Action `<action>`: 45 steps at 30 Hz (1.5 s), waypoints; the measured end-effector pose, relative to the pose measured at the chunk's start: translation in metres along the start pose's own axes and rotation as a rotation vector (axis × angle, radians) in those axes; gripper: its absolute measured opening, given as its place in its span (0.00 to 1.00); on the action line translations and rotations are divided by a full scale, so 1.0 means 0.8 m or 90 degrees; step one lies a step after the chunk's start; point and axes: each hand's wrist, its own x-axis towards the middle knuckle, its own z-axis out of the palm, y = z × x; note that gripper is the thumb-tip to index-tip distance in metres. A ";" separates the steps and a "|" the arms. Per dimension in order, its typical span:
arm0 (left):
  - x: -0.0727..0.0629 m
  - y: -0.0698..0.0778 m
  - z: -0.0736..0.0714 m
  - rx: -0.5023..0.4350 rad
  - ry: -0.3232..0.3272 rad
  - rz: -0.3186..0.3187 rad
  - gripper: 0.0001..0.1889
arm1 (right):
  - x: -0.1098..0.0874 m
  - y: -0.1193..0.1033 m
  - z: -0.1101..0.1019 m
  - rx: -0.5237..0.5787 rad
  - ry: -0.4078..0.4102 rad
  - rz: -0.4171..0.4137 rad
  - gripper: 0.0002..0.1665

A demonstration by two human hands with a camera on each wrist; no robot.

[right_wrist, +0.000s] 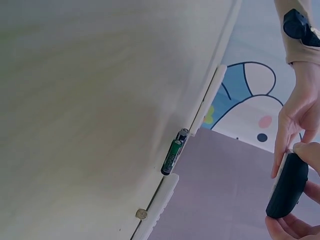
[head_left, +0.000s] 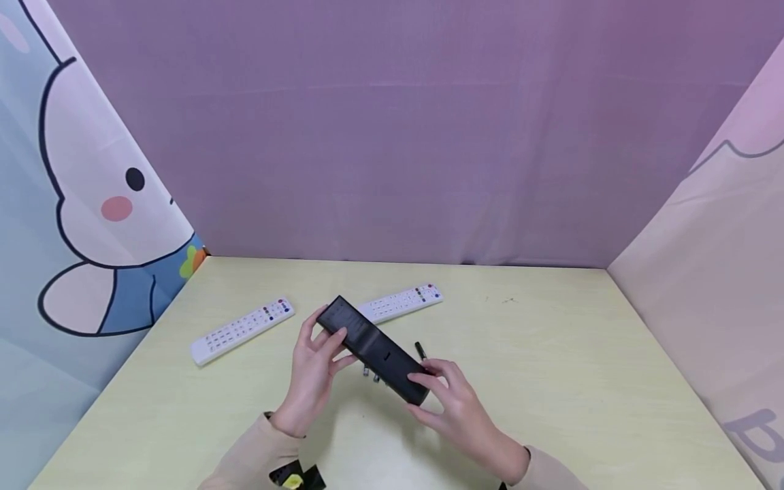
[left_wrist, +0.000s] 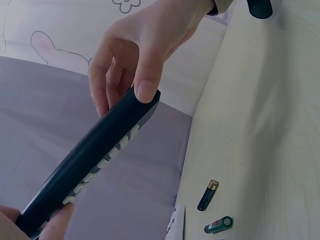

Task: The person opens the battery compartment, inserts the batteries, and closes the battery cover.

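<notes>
Both hands hold a black remote control [head_left: 373, 344] above the table, its back toward the head camera and slanting down to the right. My left hand [head_left: 309, 381] grips the upper left end between thumb and fingers. At the lower right end, my right hand [head_left: 462, 412] pinches the remote by its edges. Pale buttons [left_wrist: 103, 163] show along the remote's far side in the left wrist view. On the table below lie loose batteries, including a black and gold battery [left_wrist: 207, 195] and a green battery [left_wrist: 218, 225]; the remote partly hides some in the head view.
A white remote [head_left: 241, 331] lies on the left of the pale table [head_left: 551, 381]. Another white remote [head_left: 401, 304] lies behind the black one, partly covered by it. A purple cloth [head_left: 392, 136] stands along the back, with printed cloths at both sides.
</notes>
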 end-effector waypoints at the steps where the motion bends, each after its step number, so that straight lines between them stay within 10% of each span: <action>1: 0.000 0.000 0.000 0.001 -0.001 -0.001 0.28 | -0.001 0.000 0.000 0.000 0.001 -0.001 0.18; 34: -0.007 -0.001 0.002 0.055 -0.017 0.000 0.28 | 0.015 -0.010 0.005 0.112 -0.189 0.185 0.37; 45: -0.008 -0.001 0.003 0.056 -0.015 -0.005 0.28 | 0.015 -0.009 0.013 0.089 -0.174 0.138 0.36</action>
